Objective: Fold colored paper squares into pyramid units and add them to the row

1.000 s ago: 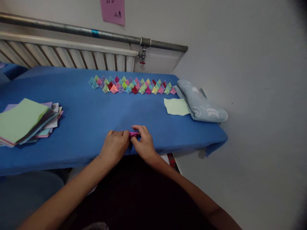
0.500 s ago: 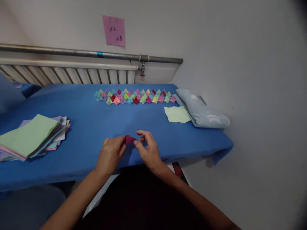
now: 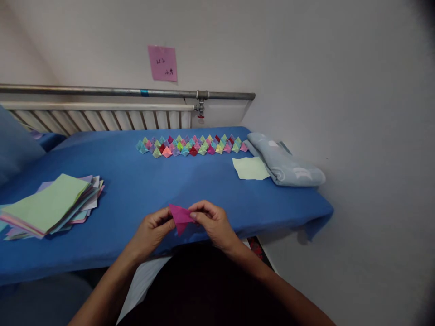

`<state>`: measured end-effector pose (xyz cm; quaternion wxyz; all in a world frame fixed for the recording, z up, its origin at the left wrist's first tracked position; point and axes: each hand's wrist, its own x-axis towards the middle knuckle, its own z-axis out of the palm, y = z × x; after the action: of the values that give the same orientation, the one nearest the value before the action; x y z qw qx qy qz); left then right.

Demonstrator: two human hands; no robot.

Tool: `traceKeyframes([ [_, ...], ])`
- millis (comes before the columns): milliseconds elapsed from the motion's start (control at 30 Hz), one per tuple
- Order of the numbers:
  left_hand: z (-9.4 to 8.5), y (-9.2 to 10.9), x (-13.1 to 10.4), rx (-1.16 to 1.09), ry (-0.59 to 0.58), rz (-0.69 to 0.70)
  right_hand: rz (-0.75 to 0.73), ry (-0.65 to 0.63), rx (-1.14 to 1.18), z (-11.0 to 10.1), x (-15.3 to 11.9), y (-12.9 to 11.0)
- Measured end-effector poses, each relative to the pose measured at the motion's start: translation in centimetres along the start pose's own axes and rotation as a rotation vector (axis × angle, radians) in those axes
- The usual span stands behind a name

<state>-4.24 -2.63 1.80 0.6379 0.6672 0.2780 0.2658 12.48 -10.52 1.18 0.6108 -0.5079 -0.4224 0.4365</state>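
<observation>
A folded magenta paper [image 3: 181,217] is held up between my hands, above the near edge of the blue cloth [image 3: 129,199]. Thumb and fingers of my left hand [image 3: 152,231] close on its left side. My right hand [image 3: 214,223] pinches its right corner between thumb and forefinger. The paper now shows a broad triangular face with one point hanging down. Farther back stand several rows of small folded paper pieces [image 3: 193,149] in many colours.
A stack of coloured paper sheets [image 3: 47,203] lies at the left. To the right are a pale green sheet [image 3: 250,168] and a folded light-blue blanket [image 3: 287,163] against the wall. Behind the table run a radiator [image 3: 118,118] and a metal pipe [image 3: 112,92]; a pink note [image 3: 162,63] hangs above.
The magenta paper has turned and shows a larger face. My right hand, earlier with fingers apart beside its tip, now grips its corner. The whole view has shifted slightly.
</observation>
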Motion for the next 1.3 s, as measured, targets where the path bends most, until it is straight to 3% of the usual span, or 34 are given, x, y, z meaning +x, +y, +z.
traceKeyframes([
  [200,0.0,0.1,-0.3,-0.021,-0.015,0.007,-0.144,0.037,-0.122,0.2,-0.4,-0.8],
  [433,0.0,0.7,-0.7,0.005,0.072,-0.009,-0.063,-0.004,-0.034,0.8,-0.6,-1.6],
  [600,0.1,1.2,-0.8,-0.107,0.010,-0.112,0.002,-0.021,0.067,0.8,-0.4,-1.5],
  [1000,0.6,1.5,-0.7,-0.097,0.071,-0.148,-0.092,-0.053,-0.002,0.5,-0.5,-1.1],
  [1300,0.9,1.6,-0.6,-0.018,0.154,-0.115,-0.200,-0.035,-0.197,0.5,-0.6,-0.9],
])
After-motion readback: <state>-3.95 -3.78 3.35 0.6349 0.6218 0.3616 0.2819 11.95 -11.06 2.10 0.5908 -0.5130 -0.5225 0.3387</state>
